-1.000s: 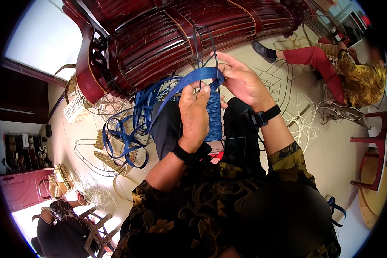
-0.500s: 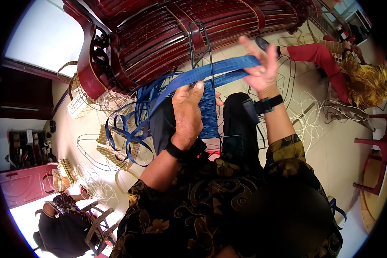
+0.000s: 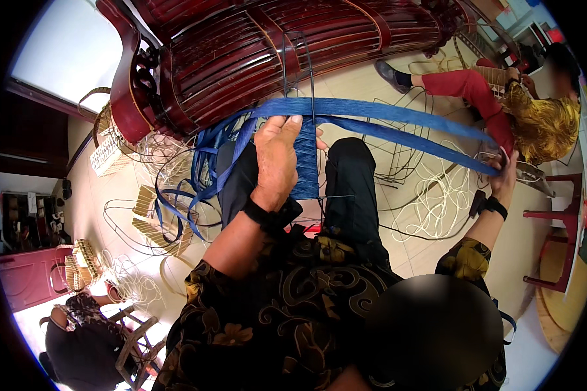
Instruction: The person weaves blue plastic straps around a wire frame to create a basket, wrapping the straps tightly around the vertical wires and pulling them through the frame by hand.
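A thin dark wire frame (image 3: 312, 78) rises between my knees, its lower part wrapped in blue woven strip (image 3: 306, 166). My left hand (image 3: 277, 156) is closed around the wrapped part, thumb on top and fingertips showing at its right side. From the frame a long blue strip (image 3: 398, 111) runs out to the right in a doubled loop. Far to the right, my right hand (image 3: 502, 171) grips the end of that loop, arm stretched out. More of the blue strip hangs in loose coils (image 3: 205, 156) left of my left hand, over my thigh.
A dark red slatted wooden bench (image 3: 241, 58) stands just ahead. Pale cord (image 3: 430, 202) lies tangled on the floor at right, near wire frames. A person in red trousers (image 3: 466, 98) sits at right, another person (image 3: 85, 345) at lower left. A red stool (image 3: 561, 228) stands at right.
My right hand has swung far out to the right and down, drawing the blue loop out long. My left hand stays on the wrapped frame.
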Tool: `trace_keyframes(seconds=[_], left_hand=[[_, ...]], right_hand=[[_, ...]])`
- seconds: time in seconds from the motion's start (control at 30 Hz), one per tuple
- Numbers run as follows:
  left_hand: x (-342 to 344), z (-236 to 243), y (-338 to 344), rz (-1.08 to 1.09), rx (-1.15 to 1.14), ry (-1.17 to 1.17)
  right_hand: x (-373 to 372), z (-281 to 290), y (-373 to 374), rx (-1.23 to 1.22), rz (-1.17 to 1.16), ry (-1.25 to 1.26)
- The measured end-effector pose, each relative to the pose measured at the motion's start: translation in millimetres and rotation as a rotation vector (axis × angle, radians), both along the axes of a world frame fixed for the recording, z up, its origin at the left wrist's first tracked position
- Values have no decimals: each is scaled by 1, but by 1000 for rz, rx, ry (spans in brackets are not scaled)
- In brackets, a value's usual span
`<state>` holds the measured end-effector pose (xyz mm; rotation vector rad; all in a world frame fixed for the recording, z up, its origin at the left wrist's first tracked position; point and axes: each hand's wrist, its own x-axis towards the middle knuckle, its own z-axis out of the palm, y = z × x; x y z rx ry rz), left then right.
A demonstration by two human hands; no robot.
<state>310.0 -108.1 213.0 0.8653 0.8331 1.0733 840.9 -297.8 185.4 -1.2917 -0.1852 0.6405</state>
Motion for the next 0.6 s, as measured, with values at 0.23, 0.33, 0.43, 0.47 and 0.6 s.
trace_keyframes(seconds=[0.23, 0.33, 0.43, 0.47, 0.6], left_hand=[[3, -4, -2, -5, 58, 9], [4, -6, 3, -16, 64, -24], [2, -7, 2, 9, 53, -33], [2, -8, 3, 12, 54, -35], [-2, -5, 0, 57, 38, -17]], right_hand=[[-187, 66, 125, -278, 261, -1068], [-281, 41, 182, 210, 887, -1187], [-346, 29, 209, 76, 1193, -832], [-344, 27, 212, 64, 1180, -874], [-274, 31, 182, 21, 776, -953]])
